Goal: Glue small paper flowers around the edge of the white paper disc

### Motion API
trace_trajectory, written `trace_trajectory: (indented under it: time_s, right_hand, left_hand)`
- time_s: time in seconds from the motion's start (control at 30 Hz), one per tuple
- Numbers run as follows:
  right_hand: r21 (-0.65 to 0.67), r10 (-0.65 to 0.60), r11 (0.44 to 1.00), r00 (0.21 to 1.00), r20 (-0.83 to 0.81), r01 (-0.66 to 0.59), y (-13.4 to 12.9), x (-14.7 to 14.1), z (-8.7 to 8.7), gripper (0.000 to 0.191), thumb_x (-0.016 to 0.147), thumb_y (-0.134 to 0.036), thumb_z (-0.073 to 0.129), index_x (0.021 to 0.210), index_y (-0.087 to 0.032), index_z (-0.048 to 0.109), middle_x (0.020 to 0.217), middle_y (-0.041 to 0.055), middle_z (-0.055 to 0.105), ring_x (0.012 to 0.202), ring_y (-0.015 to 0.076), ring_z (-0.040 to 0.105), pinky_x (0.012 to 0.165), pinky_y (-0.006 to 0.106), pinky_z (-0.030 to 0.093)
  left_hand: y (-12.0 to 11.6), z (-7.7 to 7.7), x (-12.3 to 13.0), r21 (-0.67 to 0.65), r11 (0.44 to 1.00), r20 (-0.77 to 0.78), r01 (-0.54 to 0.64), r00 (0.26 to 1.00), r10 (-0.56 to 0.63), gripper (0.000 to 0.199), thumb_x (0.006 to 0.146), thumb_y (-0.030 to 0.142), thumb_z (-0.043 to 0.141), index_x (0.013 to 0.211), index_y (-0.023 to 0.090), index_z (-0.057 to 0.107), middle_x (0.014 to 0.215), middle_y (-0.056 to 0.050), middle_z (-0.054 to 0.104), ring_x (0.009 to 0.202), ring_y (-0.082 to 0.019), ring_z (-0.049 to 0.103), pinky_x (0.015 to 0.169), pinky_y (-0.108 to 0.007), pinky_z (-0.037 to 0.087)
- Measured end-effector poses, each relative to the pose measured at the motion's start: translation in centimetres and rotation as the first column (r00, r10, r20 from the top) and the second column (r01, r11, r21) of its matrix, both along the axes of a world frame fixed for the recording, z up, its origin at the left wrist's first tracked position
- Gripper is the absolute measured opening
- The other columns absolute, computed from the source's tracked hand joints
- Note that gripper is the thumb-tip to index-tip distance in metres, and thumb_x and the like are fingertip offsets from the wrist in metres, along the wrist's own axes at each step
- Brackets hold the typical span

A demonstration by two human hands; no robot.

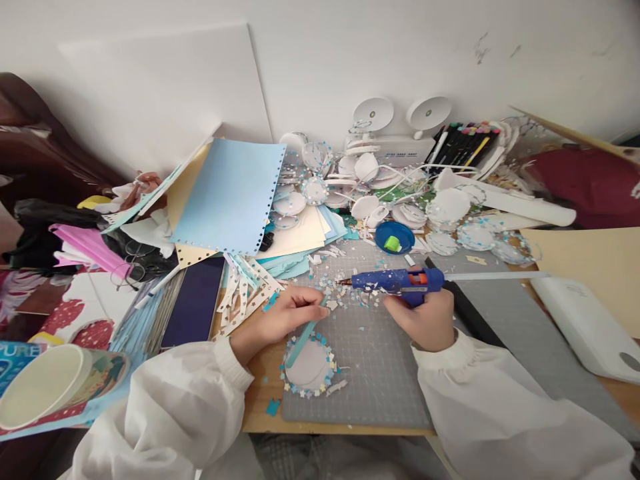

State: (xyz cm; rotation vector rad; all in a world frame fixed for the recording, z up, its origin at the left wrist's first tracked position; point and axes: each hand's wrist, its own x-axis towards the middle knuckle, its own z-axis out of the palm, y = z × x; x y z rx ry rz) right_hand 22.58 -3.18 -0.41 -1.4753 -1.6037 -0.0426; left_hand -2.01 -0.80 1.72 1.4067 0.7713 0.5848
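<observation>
Pinching a pale blue strip (305, 338), the left hand (287, 313), star-edged disc (314, 365) just below it, faces the glue gun (377, 281) clasped in the right hand (427, 321), seemingly so its nozzle (345, 282) points toward the strip.

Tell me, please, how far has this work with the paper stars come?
Done, it seems: the near disc is ringed with stars, as is a back disc.
In hand: the left hand pinches a blue strip; the right hand grips a glue gun.
Possibly left: loose stars lie on the mat, and a white disc behind looks plain. How many are needed, I cannot tell.
</observation>
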Motion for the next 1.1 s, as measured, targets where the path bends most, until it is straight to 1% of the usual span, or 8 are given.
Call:
trace_trajectory:
  time_s: [0.2, 0.37, 0.53, 0.7, 0.87, 0.93, 1.0, 1.1]
  right_hand:
    - [-0.045, -0.282, 0.956, 0.952, 0.122, 0.29, 0.9, 0.4, -0.6, 0.029, 0.072, -0.045, 0.061, 0.078, -0.016, 0.064, 0.06, 0.0058, 0.062, 0.058, 0.025, 0.061, 0.055, 0.033, 0.045]
    - [-0.113, -0.112, 0.981, 0.939, 0.326, 0.157, 2.0, 1.4, -1.6, 0.029, 0.086, -0.038, 0.051, 0.096, -0.013, 0.061, 0.085, 0.0154, 0.065, 0.08, 0.0302, 0.061, 0.069, 0.04, 0.047]
    - [-0.135, -0.137, 0.97, 0.91, 0.391, 0.204, 2.4, 1.8, -2.2, 0.031, 0.088, -0.034, 0.049, 0.104, -0.008, 0.055, 0.092, 0.02, 0.062, 0.086, 0.0339, 0.057, 0.073, 0.046, 0.046]
    - [-0.115, -0.113, 0.978, 0.906, 0.409, 0.174, 1.3, 1.7, -1.1, 0.033, 0.082, -0.035, 0.055, 0.105, -0.011, 0.051, 0.093, 0.0176, 0.061, 0.092, 0.0343, 0.056, 0.079, 0.048, 0.045]
    - [-0.2, -0.132, 0.945, 0.86, 0.492, 0.26, -2.5, 1.2, 0.9, 0.027, 0.078, -0.031, 0.059, 0.097, -0.012, 0.053, 0.091, 0.0178, 0.06, 0.087, 0.034, 0.056, 0.075, 0.047, 0.045]
    - [-0.258, -0.044, 0.947, 0.874, 0.483, 0.19, -3.8, 0.4, 2.0, 0.018, 0.081, -0.031, 0.058, 0.091, -0.016, 0.053, 0.081, 0.0116, 0.059, 0.078, 0.0306, 0.058, 0.07, 0.045, 0.047]
    - [-0.235, 0.13, 0.971, 0.915, 0.382, -0.04, -4.5, -0.9, 3.1, 0.011, 0.085, -0.027, 0.055, 0.092, -0.018, 0.053, 0.084, 0.0094, 0.06, 0.079, 0.0266, 0.059, 0.07, 0.041, 0.049]
    - [-0.129, 0.386, 0.922, 0.827, 0.41, -0.366, -4.0, -3.6, 4.7, 0.02, 0.088, -0.017, 0.053, 0.107, -0.018, 0.055, 0.1, 0.0122, 0.062, 0.096, 0.0262, 0.059, 0.083, 0.042, 0.051]
  left_hand:
    - [0.1, -0.5, -0.1, -0.055, 0.998, 0.037, -0.028, 0.999, 0.03, 0.048, 0.081, 0.034, 0.064, 0.055, 0.017, 0.028, 0.056, 0.006, 0.022, 0.049, -0.006, 0.023, 0.048, -0.026, 0.017]
    - [0.0, -0.8, -0.2, -0.077, 0.996, 0.058, -0.045, 0.997, 0.049, 0.047, 0.08, 0.035, 0.066, 0.055, 0.017, 0.03, 0.057, 0.006, 0.026, 0.051, -0.007, 0.025, 0.049, -0.026, 0.017]
    - [0.0, -1.1, -0.1, -0.125, 0.99, 0.101, -0.065, 0.992, 0.078, 0.045, 0.08, 0.035, 0.066, 0.056, 0.017, 0.033, 0.058, 0.005, 0.027, 0.052, -0.008, 0.026, 0.05, -0.026, 0.017]
    - [0.2, -1.1, 0.0, -0.157, 0.986, 0.195, -0.061, 0.977, 0.092, 0.044, 0.082, 0.036, 0.065, 0.056, 0.016, 0.035, 0.055, 0.005, 0.029, 0.05, -0.007, 0.025, 0.051, -0.027, 0.016]
    - [0.2, -1.0, 0.1, -0.218, 0.974, 0.278, -0.065, 0.952, 0.126, 0.045, 0.083, 0.036, 0.066, 0.056, 0.017, 0.035, 0.054, 0.006, 0.029, 0.05, -0.008, 0.026, 0.051, -0.026, 0.018]
    - [0.2, -0.9, 0.1, -0.243, 0.969, 0.303, -0.055, 0.944, 0.13, 0.044, 0.083, 0.036, 0.065, 0.056, 0.016, 0.036, 0.055, 0.006, 0.03, 0.05, -0.007, 0.028, 0.051, -0.025, 0.019]
    - [0.2, -0.9, 0.2, -0.264, 0.963, 0.329, -0.049, 0.934, 0.137, 0.043, 0.083, 0.036, 0.065, 0.057, 0.016, 0.038, 0.055, 0.006, 0.031, 0.05, -0.006, 0.028, 0.051, -0.024, 0.02]
    - [0.3, -0.8, 0.2, -0.305, 0.951, 0.354, -0.06, 0.919, 0.171, 0.04, 0.082, 0.036, 0.066, 0.06, 0.015, 0.041, 0.054, 0.007, 0.031, 0.049, -0.006, 0.027, 0.05, -0.022, 0.021]
